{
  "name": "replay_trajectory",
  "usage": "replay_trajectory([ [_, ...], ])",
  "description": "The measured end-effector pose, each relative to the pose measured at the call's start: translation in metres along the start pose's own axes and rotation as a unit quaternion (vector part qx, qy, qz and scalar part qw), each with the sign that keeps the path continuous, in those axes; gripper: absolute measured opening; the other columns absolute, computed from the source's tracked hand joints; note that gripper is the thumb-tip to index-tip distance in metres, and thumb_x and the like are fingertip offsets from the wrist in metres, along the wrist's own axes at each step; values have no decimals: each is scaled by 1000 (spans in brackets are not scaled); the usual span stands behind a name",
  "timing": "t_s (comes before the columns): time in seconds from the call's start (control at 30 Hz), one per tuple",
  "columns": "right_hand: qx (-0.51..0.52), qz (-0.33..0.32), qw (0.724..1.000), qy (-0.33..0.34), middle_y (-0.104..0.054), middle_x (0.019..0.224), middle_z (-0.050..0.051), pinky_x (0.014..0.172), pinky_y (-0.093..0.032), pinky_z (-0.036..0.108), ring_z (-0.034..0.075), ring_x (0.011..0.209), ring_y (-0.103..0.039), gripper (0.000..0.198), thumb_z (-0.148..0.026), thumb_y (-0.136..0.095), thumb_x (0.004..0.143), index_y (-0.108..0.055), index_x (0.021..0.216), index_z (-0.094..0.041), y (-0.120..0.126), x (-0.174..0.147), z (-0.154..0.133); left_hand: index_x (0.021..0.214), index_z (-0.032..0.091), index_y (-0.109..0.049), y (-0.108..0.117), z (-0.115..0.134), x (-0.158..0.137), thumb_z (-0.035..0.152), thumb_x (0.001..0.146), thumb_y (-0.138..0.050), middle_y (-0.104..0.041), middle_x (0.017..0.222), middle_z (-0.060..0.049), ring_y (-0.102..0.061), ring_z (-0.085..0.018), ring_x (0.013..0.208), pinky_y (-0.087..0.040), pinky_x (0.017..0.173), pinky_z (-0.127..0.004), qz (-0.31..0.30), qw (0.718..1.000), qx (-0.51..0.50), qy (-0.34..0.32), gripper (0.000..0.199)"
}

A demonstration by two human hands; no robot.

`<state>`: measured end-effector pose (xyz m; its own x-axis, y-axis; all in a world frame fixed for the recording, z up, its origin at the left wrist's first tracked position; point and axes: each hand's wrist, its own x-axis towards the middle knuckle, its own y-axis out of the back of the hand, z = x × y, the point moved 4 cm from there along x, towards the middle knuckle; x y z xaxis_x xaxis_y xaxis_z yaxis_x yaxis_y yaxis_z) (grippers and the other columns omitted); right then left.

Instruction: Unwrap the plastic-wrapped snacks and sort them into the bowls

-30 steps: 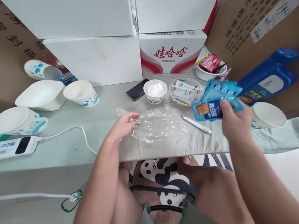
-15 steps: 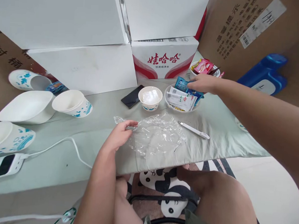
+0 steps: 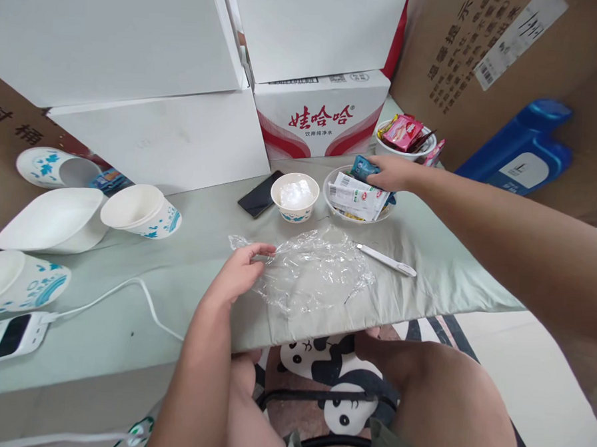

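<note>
My right hand [image 3: 392, 173] is over a clear shallow bowl [image 3: 329, 204] of small packets, its fingers closed on a blue packet [image 3: 364, 168] at the bowl's back. White sachets [image 3: 357, 196] with red and green print lie in front of it. My left hand [image 3: 243, 267] rests at the left edge of a crumpled clear plastic bag [image 3: 316, 271], thumb and fingers apart. Right of the bag lies a white utility knife [image 3: 387, 260] with its blade tip showing. Behind the bag stands a paper bowl [image 3: 295, 213] with a clear, shiny packet inside.
A black phone [image 3: 260, 195] lies beside the paper bowl. Behind my right hand is a white bowl [image 3: 402, 151] of colourful packets. Paper cups [image 3: 143, 212], a white tray [image 3: 53, 220] and a power strip [image 3: 12, 338] with a white cable are at left. Boxes [image 3: 319, 118] line the back.
My right hand has shifted slightly left over the bowl and now covers more of the blue packets. My left hand stays by the plastic bag. The view has turned slightly.
</note>
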<state>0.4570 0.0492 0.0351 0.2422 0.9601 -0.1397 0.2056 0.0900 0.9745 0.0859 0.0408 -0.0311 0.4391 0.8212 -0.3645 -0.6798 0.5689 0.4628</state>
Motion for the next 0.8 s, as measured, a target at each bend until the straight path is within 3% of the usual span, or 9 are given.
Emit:
replay_trajectory([
  [0.2, -57, -4, 998, -31, -70, 124, 20, 94, -51, 49, 39, 116, -66, 52, -24, -59, 87, -57, 138, -15, -10, -5, -6, 106, 21, -75, 1, 0, 3, 14, 61, -51, -76, 112, -3, -55, -14, 65, -44, 60, -28, 34, 999, -1, -19, 52],
  [0.37, -60, -36, 997, -40, -68, 129, 23, 98, -50, 53, 40, 118, -65, 56, -33, -64, 89, -55, 139, -12, 0, -11, -13, 107, 20, -74, 1, 3, 4, 14, 63, -50, -75, 111, -4, -54, -14, 65, -43, 58, -27, 48, 998, -9, -39, 51],
  [0.47, 32, -1, 998, -45, -58, 146, 20, 108, -46, 49, 35, 128, -60, 68, -47, -59, 93, -46, 150, -12, 26, -19, -17, 106, 20, -74, -2, 5, 2, 13, 63, -49, -75, 112, -4, -54, -14, 67, -44, 59, -27, 28, 999, 3, -46, 50],
  [0.57, 115, 69, 989, -63, -56, 149, 18, 114, -39, 48, 34, 135, -54, 63, -46, -46, 99, -45, 152, -11, 43, -29, -19, 106, 22, -74, -3, 7, 1, 12, 65, -48, -75, 114, -3, -55, -15, 69, -45, 62, -28, 4, 998, 12, -54, 50],
  [0.8, 105, 18, 994, 7, -57, 149, 17, 114, -39, 49, 32, 134, -55, 52, -30, -37, 101, -49, 149, -13, -10, -14, -31, 110, 21, -74, -4, 9, 0, 10, 69, -47, -75, 111, -5, -58, -15, 70, -47, 67, -30, 1, 999, 28, -44, 50],
])
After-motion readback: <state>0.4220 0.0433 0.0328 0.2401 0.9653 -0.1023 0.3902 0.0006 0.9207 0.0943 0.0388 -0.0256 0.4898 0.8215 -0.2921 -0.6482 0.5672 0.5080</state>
